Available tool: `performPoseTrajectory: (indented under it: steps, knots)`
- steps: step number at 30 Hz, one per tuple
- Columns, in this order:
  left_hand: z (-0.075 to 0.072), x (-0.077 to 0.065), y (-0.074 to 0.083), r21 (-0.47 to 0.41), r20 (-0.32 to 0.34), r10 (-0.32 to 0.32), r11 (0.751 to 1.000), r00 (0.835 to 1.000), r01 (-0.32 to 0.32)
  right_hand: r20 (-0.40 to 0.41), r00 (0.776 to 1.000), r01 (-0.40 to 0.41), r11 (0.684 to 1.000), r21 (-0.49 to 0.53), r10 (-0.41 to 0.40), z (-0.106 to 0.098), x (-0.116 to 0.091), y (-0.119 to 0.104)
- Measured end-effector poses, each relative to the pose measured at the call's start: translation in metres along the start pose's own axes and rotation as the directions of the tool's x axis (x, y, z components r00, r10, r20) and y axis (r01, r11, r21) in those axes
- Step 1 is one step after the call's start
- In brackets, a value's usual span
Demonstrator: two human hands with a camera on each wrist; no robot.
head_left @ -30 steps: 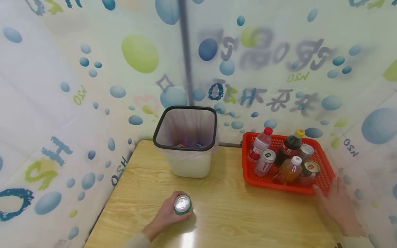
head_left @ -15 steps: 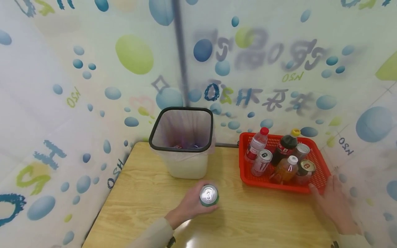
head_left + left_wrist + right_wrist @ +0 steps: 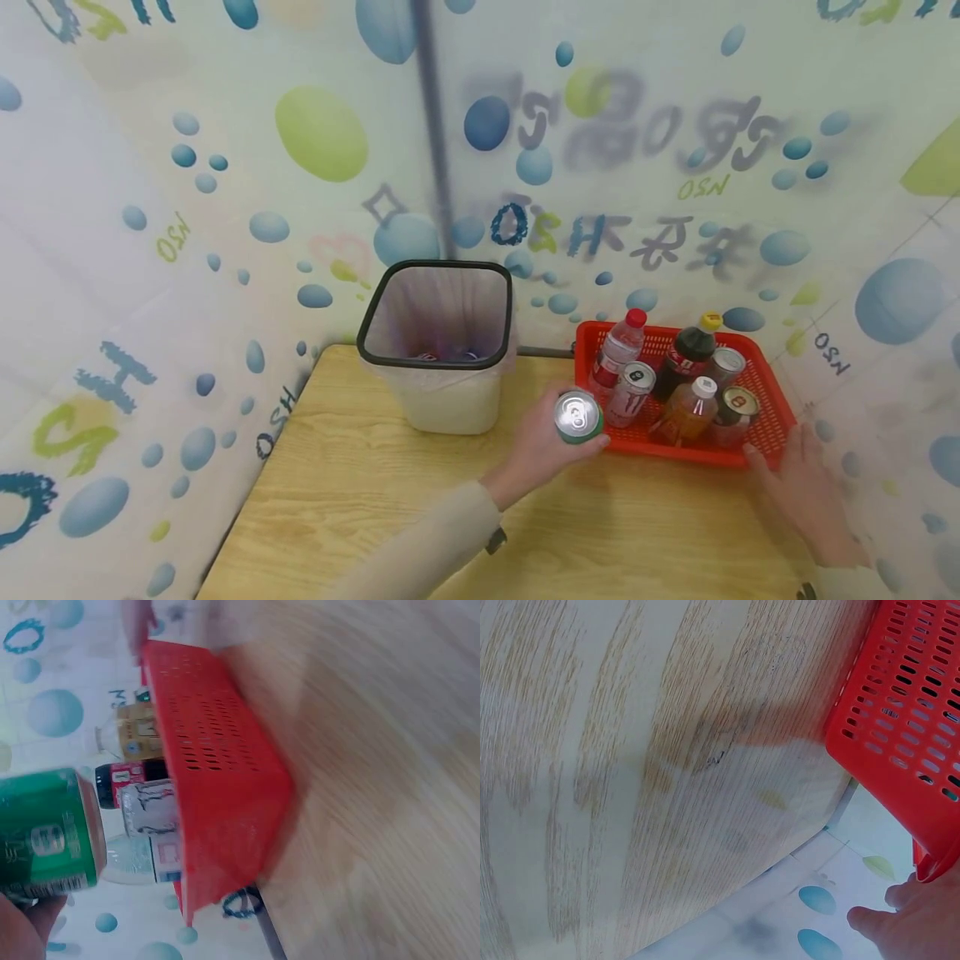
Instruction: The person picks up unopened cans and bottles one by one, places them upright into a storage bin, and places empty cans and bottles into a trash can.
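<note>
My left hand (image 3: 534, 450) grips a green drink can (image 3: 577, 417) with a silver top, held upright above the table by the front left corner of a red plastic basket (image 3: 667, 451). In the left wrist view the green can (image 3: 45, 832) is beside the basket. My right hand (image 3: 812, 496) rests with extended fingers at the basket's front right corner. The basket holds a red-capped bottle (image 3: 619, 348), a pinkish-white can (image 3: 630, 396), a dark cola bottle (image 3: 685, 358), a white-capped orange drink bottle (image 3: 688, 410) and other cans (image 3: 735, 408).
A bin (image 3: 453, 400) with a black rim and clear liner stands left of the basket, with a few items at its bottom. The wooden table (image 3: 360, 467) meets patterned curtain walls (image 3: 225, 333) at the back and both sides.
My left hand has carried the green can right and away from me, from the table's front middle to the basket's left corner. My right hand has stayed at the basket.
</note>
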State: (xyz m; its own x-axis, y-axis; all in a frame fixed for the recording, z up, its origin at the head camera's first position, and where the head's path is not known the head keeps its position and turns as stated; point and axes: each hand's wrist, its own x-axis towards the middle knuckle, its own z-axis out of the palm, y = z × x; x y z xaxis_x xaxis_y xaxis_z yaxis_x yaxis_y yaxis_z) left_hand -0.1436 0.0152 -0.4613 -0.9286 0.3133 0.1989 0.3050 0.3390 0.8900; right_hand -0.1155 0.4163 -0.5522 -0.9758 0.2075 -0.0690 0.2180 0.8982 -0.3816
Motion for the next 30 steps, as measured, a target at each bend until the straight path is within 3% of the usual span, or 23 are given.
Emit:
performPoseTrajectory:
  steps: [2, 7, 13, 18, 24, 30]
  knots:
    - [0.008, 0.011, 0.004, -0.037, -0.039, 0.002, 0.999, 0.999, -0.004, 0.0, 1.0, -0.002, 1.0, 0.005, 0.002, 0.0, 0.0, 0.001]
    - [0.031, 0.035, 0.008, 0.006, -0.065, -0.002, 1.0, 0.998, 0.003, 0.003, 1.0, -0.006, 1.0, 0.01, 0.006, 0.001, 0.0, 0.004]
    - [0.06, 0.057, -0.005, 0.035, -0.061, -0.015, 0.999, 0.998, 0.017, 0.011, 1.0, -0.022, 1.0, 0.01, 0.021, -0.001, 0.0, 0.004]
    - [0.079, 0.065, -0.022, 0.035, -0.069, -0.038, 0.999, 0.997, 0.04, 0.011, 1.0, -0.021, 1.0, 0.001, 0.021, -0.001, -0.002, 0.003]
    - [0.09, 0.067, -0.037, 0.063, -0.058, -0.051, 0.997, 0.997, 0.055, -0.002, 1.0, -0.011, 1.0, -0.007, 0.011, 0.0, -0.001, 0.0]
    - [0.097, 0.066, -0.045, 0.243, -0.05, -0.052, 0.968, 0.997, 0.063, 0.0, 1.0, -0.01, 1.0, 0.0, 0.01, 0.002, 0.0, -0.001]
